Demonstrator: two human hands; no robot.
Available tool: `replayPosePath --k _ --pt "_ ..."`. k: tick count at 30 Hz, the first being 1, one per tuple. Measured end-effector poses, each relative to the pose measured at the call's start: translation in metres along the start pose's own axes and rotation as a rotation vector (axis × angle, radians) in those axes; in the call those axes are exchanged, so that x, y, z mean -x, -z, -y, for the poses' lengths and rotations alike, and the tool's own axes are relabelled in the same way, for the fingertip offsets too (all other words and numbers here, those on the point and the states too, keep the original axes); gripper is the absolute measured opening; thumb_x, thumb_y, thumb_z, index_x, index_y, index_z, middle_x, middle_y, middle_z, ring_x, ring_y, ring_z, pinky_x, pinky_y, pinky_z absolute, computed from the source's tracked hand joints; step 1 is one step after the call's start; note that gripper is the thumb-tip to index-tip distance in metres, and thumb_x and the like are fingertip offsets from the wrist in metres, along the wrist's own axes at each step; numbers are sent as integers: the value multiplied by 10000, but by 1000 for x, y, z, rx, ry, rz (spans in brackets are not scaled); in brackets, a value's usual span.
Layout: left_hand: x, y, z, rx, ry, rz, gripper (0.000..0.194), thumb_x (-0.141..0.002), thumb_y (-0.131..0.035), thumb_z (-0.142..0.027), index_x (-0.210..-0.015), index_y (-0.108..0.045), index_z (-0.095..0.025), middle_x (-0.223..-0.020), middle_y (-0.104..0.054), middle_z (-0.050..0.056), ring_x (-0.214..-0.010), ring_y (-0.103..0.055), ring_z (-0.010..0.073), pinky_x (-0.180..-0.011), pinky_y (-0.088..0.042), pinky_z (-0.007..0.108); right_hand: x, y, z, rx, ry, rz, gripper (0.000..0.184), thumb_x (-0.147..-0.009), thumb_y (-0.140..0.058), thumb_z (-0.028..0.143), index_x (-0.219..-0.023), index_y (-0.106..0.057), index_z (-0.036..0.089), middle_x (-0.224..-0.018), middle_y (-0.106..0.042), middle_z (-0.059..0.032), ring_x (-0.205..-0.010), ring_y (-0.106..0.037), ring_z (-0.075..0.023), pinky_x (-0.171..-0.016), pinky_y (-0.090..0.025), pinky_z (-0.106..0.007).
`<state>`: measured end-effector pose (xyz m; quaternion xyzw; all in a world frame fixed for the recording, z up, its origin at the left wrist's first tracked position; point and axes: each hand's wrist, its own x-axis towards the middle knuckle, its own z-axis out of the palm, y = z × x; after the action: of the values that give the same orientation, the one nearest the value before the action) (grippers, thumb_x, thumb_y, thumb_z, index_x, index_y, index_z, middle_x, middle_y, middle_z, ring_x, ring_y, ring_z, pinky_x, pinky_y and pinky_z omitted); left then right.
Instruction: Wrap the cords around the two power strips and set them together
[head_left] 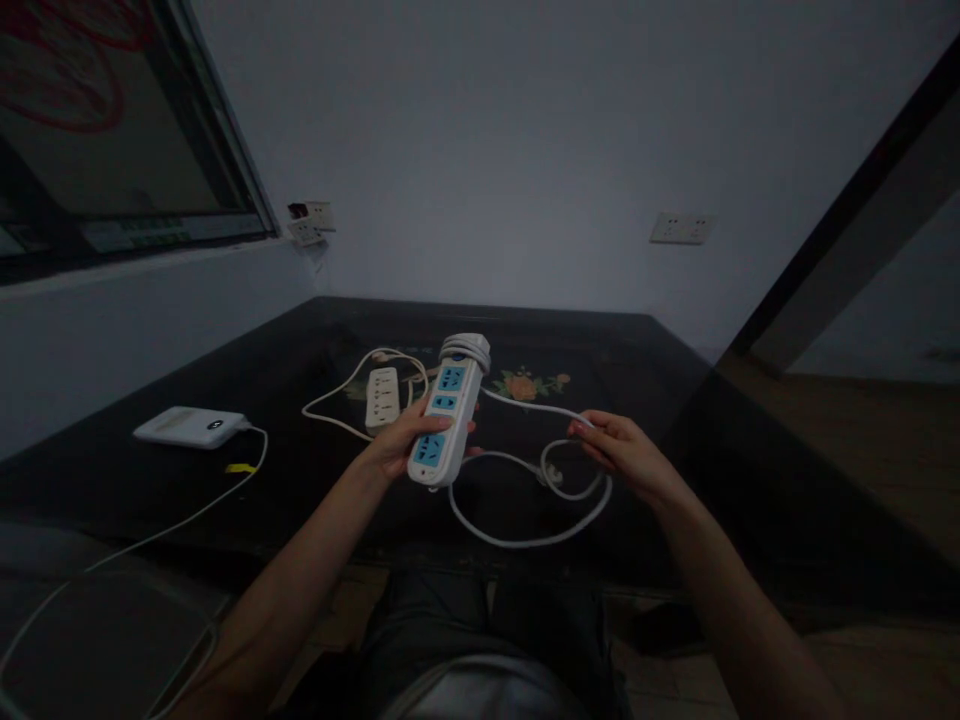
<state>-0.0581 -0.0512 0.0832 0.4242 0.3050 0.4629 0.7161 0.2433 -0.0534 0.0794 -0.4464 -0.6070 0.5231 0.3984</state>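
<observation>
My left hand (397, 442) is closed around a white power strip (459, 440) with blue socket faces, holding it tilted above the dark table. Several turns of its white cord (466, 348) are wound around the far end. From there the cord runs right to my right hand (626, 450), whose fingers pinch it. Beyond that hand the loose part loops back over the table, and its plug (551, 474) lies inside the loops. Behind my left hand, a second, smaller white power strip (382, 398) rests on the table with its own cord curled around it.
A white power bank (191, 427) with a cable and yellow tag (241, 468) lies on the left of the dark table (315, 510). Wall sockets (682, 228) are at the right, with more sockets (306, 231) in the left corner beside a window (127, 130).
</observation>
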Motion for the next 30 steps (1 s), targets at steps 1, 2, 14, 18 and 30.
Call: replayPosePath --k 1,2,14,18,30 --pt "2 1 2 1 -7 4 657 -664 -728 -147 -1245 -430 -221 -1089 -666 72 -865 -677 218 -773 -581 438 2 2 3 3 25 -34 384 -747 -673 526 -819 -602 156 -545 -414 69 -427 -303 -39 -391 -166 -174" --pt "4 1 3 -11 -7 13 669 -682 -728 -147 -1264 -411 -237 -1100 -663 73 -876 -680 223 -769 -582 450 4 4 7 11 57 -60 385 -756 -662 531 -827 -613 156 -541 -415 66 -434 -308 -44 -398 -173 -178" --pt "1 -13 5 -498 -20 82 663 -770 -696 -329 -1315 -332 -230 -976 -663 82 -653 -681 190 -595 -558 315 17 -14 69 434 458 -234 255 -803 -624 401 -775 -738 175 -764 -712 -52 -688 -606 -177 -596 -430 -255" --pt "4 -16 0 -675 -6 135 657 -742 -703 -340 -1330 -430 -237 -1078 -642 89 -710 -671 191 -617 -554 316 2 -19 81 462 543 -258 229 -765 -670 401 -702 -734 190 -698 -701 -51 -641 -600 -185 -578 -417 -273" --pt "19 -21 -17 -1051 -6 573 632 -750 -700 -326 -1345 -501 -253 -1255 -623 57 -1079 -612 236 -907 -482 322 -35 -27 93 767 567 121 410 -628 -776 509 -524 -565 173 -497 -461 35 -511 -380 -84 -513 -222 -242"
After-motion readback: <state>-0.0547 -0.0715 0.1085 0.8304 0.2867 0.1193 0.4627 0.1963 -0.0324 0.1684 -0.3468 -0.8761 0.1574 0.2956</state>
